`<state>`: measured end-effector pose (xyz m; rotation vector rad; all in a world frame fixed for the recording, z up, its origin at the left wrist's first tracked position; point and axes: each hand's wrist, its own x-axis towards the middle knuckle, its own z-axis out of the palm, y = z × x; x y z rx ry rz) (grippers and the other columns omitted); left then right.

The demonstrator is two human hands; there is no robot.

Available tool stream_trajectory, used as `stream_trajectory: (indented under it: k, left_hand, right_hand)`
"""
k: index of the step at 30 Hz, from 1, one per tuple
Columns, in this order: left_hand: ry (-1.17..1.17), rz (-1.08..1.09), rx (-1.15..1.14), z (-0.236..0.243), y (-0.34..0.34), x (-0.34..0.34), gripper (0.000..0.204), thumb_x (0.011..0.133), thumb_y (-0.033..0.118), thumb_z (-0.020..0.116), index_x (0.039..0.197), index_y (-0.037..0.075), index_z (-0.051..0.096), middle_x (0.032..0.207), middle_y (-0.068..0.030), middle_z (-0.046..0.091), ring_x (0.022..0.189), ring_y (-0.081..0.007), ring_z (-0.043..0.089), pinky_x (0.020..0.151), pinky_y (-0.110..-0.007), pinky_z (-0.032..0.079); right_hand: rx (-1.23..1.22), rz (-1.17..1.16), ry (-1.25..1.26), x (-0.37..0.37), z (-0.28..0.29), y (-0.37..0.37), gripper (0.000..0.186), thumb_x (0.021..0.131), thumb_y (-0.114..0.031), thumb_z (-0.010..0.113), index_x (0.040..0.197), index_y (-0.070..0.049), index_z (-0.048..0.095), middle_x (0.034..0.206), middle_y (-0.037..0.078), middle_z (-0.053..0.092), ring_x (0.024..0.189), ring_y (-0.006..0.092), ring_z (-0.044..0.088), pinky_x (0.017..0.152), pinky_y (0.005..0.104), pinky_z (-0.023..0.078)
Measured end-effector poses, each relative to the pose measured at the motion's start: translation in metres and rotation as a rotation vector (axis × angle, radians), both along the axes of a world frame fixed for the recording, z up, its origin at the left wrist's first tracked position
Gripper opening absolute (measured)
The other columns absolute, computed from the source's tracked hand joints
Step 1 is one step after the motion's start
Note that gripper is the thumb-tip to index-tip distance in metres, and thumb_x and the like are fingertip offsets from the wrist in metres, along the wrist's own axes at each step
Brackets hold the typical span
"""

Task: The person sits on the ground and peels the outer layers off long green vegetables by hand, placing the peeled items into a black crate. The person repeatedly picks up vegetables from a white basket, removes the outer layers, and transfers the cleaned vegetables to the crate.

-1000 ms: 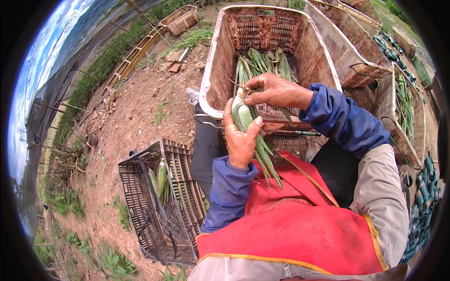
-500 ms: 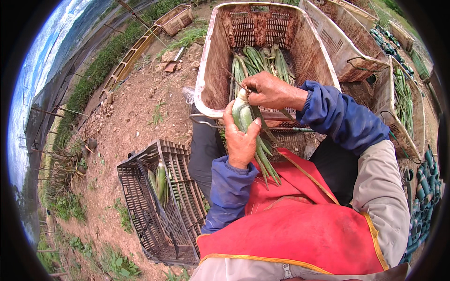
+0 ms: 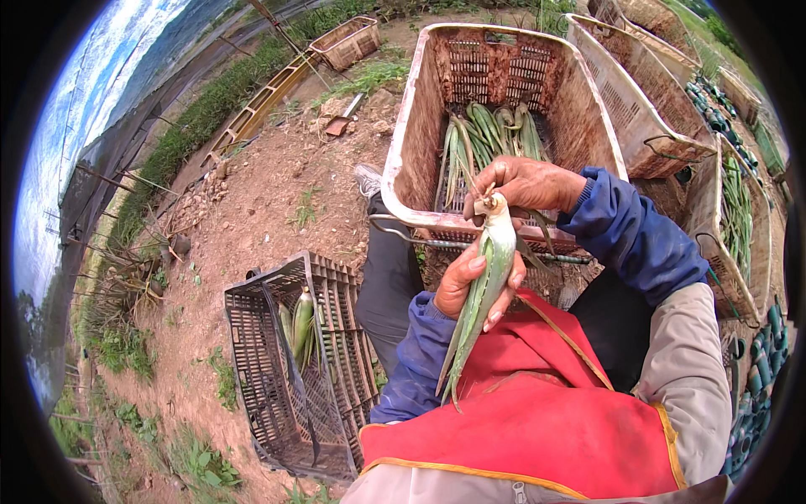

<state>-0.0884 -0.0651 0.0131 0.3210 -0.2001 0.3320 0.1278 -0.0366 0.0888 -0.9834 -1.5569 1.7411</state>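
A thick-leaved green aloe plant [image 3: 489,273] with a pale, stripped-looking base is held over my lap, base up and leaf tips pointing down toward me. My left hand [image 3: 474,281] wraps around its middle from below, thumb in front and fingertips showing on the far side. At the brown root end, my right hand [image 3: 529,181] has its fingers closed on the base. Long thin leaf strips [image 3: 537,244] hang below the right hand; whether it holds them is unclear. More aloe plants [image 3: 495,134] lie in the large dirt-stained crate [image 3: 403,181] in front of me.
A black slatted crate [image 3: 239,353] at my left holds a few aloe plants [image 3: 302,328]. Dirty white crates [image 3: 638,109] stand at the right, one with long green leaves [image 3: 735,210]. Dark green tubular pieces [image 3: 760,378] lie at far right. A yellow ladder [image 3: 260,113] rests on the soil.
The aloe plant has turned in my left hand, showing another side, its leaf tips now swung left. My right hand remains at its base. The whole view has shifted slightly.
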Motion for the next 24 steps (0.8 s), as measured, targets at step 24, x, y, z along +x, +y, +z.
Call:
stream_trajectory:
  k: [24]
  left_hand:
    - [0.839,0.988,0.193,-0.007,0.033,-0.23,0.038,0.104,0.027,0.057,0.137,0.015,0.042,0.099,-0.0165,0.068,0.067,-0.0243,0.073,0.046,-0.034,0.06]
  right_hand:
    - [0.231,-0.644,0.029,0.095,0.007,0.003,0.03,0.101,-0.028,0.066,0.121,-0.007,0.067,0.087,-0.003,0.067,0.051,-0.0008,0.046,0.043,0.0154,0.032]
